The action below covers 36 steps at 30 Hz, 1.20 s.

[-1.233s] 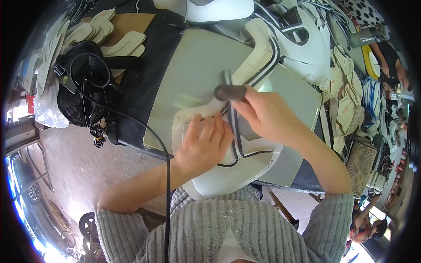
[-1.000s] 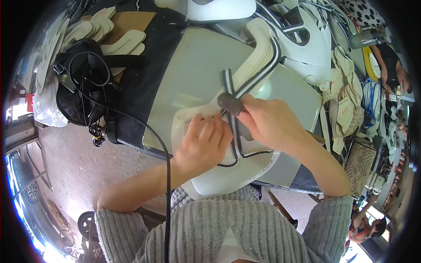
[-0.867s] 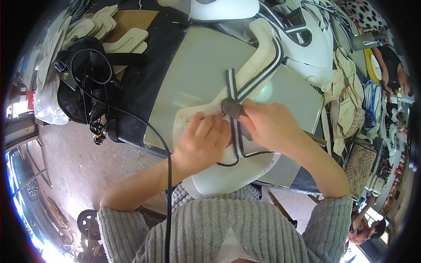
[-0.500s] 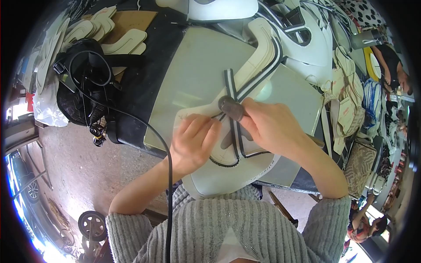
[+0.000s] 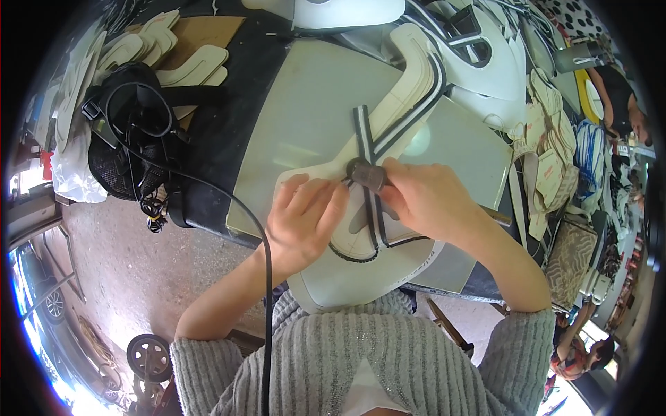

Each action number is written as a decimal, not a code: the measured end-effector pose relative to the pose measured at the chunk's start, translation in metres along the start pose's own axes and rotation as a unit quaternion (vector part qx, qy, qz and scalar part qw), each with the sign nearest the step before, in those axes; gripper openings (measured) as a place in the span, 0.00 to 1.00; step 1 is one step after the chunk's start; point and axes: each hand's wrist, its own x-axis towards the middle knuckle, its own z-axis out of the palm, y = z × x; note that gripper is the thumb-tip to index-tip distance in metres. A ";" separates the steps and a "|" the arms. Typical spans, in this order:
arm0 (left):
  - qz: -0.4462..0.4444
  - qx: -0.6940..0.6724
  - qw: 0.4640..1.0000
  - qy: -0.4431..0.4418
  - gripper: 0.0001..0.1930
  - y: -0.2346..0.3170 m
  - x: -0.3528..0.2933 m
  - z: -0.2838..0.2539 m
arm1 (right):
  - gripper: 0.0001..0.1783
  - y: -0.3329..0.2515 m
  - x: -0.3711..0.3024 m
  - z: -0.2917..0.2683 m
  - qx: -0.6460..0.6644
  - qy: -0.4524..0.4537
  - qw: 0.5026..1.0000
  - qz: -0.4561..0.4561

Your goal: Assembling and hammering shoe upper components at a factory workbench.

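My right hand (image 5: 433, 201) grips a hammer close to its dark head (image 5: 365, 175); the end of its wooden handle (image 5: 496, 216) shows past my wrist. The hammer head is over a black-and-white strip (image 5: 363, 132) on a pale cut-out piece (image 5: 404, 73) with a curved arm. Beside the hammer head, my left hand (image 5: 298, 225) rests on the pale piece, fingers bent. Its index finger and thumb come together at the strip's edge; what they pinch is hidden. A rounded white panel (image 5: 347, 286) lies under the near end, overhanging the table's front.
A smooth grey board (image 5: 267, 180) lies beneath the work on a black tabletop (image 5: 218, 145). At left are a black mesh bag (image 5: 118, 159) and stacked pale cut-outs (image 5: 198, 66). A black cable (image 5: 268, 312) crosses before my left arm. Other people are at the far right.
My left fingers have lifted and spread slightly. The hammer handle's end sits a little higher, and the hammer head stays at the same spot.
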 end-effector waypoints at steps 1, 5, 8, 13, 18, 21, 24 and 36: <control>0.010 0.014 1.000 -0.010 0.18 0.001 0.001 -0.001 | 0.16 0.001 0.000 0.000 0.009 0.004 1.000 -0.003; 0.016 0.029 0.999 -0.011 0.16 0.001 0.002 -0.002 | 0.17 -0.010 0.002 -0.006 0.077 0.030 0.996 0.019; 0.021 0.017 1.000 -0.013 0.15 0.002 0.003 -0.003 | 0.18 -0.012 0.001 -0.003 -0.005 -0.022 1.000 0.007; -0.004 -0.015 1.000 0.021 0.16 -0.001 -0.001 0.003 | 0.18 -0.006 -0.001 0.006 0.036 0.005 0.999 -0.001; -0.144 -0.112 0.983 0.012 0.16 -0.007 0.002 -0.010 | 0.18 -0.008 -0.001 0.007 0.021 -0.028 0.999 0.024; -0.054 -0.072 0.996 0.022 0.16 -0.012 -0.006 -0.005 | 0.18 -0.006 -0.002 0.008 0.022 -0.023 0.999 0.015; 0.024 -0.018 0.999 0.021 0.18 -0.011 -0.004 -0.005 | 0.18 -0.006 -0.001 0.005 0.034 -0.018 0.999 0.015; -0.004 -0.031 0.999 0.031 0.18 -0.011 -0.007 -0.003 | 0.18 -0.016 0.001 0.003 0.075 -0.007 0.997 0.024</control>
